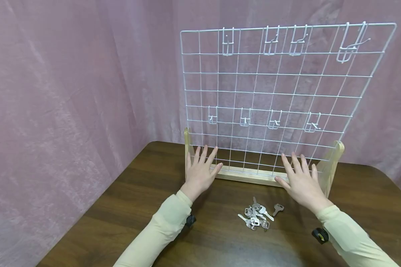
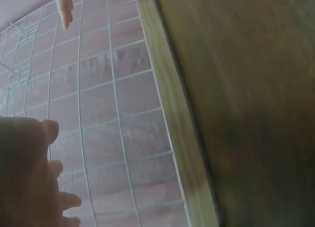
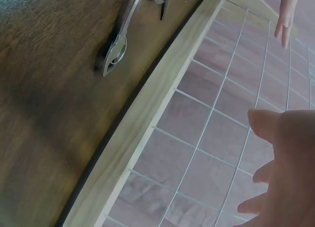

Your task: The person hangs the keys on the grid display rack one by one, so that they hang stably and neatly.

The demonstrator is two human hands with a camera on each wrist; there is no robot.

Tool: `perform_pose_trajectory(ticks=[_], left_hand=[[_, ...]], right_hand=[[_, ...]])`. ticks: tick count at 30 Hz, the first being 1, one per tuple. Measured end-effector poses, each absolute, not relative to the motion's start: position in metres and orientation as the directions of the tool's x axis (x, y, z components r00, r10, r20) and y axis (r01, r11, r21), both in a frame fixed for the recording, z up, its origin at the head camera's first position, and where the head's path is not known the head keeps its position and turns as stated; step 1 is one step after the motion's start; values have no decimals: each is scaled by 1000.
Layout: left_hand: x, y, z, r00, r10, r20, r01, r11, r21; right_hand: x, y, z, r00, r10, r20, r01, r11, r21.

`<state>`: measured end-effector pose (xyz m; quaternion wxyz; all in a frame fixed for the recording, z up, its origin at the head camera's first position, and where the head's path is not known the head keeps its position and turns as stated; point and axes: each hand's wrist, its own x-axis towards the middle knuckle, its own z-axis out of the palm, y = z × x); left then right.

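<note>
My left hand [image 1: 200, 175] is spread in front of the lower left part of a white wire grid [image 1: 254, 92], fingers straight and holding nothing. On the other side, my right hand [image 1: 302, 185] is likewise spread with straight fingers before the grid's lower right. Whether either hand touches the wires cannot be told. Between the forearms, a loose pile of silver keys [image 1: 255, 221] lies on the table, with one key [image 1: 278, 209] a little apart to the right. In the right wrist view a key [image 3: 116, 52] lies near the wooden base [image 3: 147, 109].
The grid stands upright in a pale wooden stand [image 1: 247, 176] on a brown table [image 1: 130, 207]. Several white hooks hang along its top, such as one hook [image 1: 228, 42], and several smaller ones lower, such as this hook [image 1: 245, 120]. A pink curtain [image 1: 87, 92] is behind.
</note>
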<state>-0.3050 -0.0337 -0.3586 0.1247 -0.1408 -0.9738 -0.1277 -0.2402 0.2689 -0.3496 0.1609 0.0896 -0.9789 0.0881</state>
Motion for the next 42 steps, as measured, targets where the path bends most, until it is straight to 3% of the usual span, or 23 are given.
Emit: perform_pose_trajectory(ticks=[12,19,26,35,42], left_hand=[[-309,-27,-355,-916,271,296,337,920,201],[-312,-26,-351,-924,263,278,323,925,198],[-316,-26,-342,-888,229,398,361,884,296],[-326,-33,-324,-818,122,562,412,806,424],[-335,-36,-300,-800,4,600,450,666,595]], right_hand=[[-237,267,-346,-937,-140,320,-194,971,-143],[-236,262,-349,-884,-185,429,-257,959,-116],[-239,251,-340,-865,-196,462,-291,946,-142],[-249,233,-327,-890,-251,381,-349,913,-212],[-257,212,-317,-888,-275,368,-396,865,-309]])
